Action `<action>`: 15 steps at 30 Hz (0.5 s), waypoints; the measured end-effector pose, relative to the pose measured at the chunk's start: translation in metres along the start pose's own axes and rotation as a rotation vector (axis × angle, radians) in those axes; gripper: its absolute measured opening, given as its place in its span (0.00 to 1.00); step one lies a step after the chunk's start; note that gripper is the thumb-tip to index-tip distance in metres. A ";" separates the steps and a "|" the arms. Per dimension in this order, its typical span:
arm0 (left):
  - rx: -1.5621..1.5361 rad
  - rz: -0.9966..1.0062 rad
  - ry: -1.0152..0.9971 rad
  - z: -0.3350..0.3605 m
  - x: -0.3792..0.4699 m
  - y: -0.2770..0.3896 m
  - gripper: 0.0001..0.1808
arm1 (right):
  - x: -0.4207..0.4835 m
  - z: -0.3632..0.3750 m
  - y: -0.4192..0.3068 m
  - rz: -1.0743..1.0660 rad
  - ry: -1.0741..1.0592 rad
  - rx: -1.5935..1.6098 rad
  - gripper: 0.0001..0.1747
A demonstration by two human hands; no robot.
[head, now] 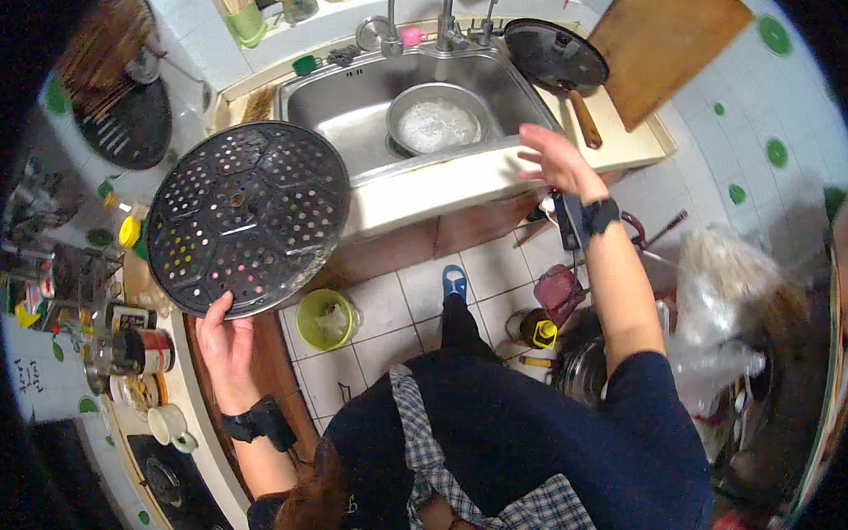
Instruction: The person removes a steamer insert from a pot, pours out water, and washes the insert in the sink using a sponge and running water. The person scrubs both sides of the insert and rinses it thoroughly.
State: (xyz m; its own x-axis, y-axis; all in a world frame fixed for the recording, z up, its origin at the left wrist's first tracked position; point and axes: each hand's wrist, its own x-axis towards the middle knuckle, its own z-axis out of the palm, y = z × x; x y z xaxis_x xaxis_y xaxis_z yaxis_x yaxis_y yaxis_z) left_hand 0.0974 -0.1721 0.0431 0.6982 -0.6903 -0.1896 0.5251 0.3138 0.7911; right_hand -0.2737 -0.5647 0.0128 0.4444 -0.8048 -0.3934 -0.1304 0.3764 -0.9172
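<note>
My left hand [226, 342] grips the lower edge of a round black perforated metal tray [247, 213], its thumb on the rim and its other fingers partly hidden. The tray is raised beside the left end of the steel sink [324, 128]. Over the counter's front edge at the sink's right, my right hand [555, 157] holds nothing, its fingers spread. A round metal basin [439, 118] with cloudy, bubbly water sits in the sink below the faucet [446, 27]. A black pan lid or pan [554, 56] with a wooden handle [584, 120] rests right of the sink.
A wooden cutting board [666, 56] leans on the wall at the right. Jars [156, 352] and a mug [168, 424] stand along the left counter, near a stove [168, 480]. A green bin [324, 320] stands on the floor, with bags [718, 275] and pots at the right.
</note>
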 end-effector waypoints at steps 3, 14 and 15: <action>0.046 0.027 0.173 0.040 0.049 -0.018 0.26 | 0.126 -0.011 -0.043 0.252 -0.032 0.310 0.28; 0.333 -0.069 0.600 0.113 0.117 -0.024 0.28 | 0.328 -0.035 0.017 0.506 0.053 0.098 0.26; 0.358 -0.061 0.620 0.116 0.123 -0.027 0.25 | 0.346 -0.041 0.036 0.545 0.070 0.053 0.28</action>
State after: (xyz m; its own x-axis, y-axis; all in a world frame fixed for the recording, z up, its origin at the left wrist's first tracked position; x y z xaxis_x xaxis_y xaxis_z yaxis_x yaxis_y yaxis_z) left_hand 0.1132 -0.3412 0.0662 0.8764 -0.1688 -0.4510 0.4544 -0.0201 0.8906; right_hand -0.1606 -0.8487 -0.1586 0.2651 -0.5147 -0.8153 -0.2795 0.7683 -0.5759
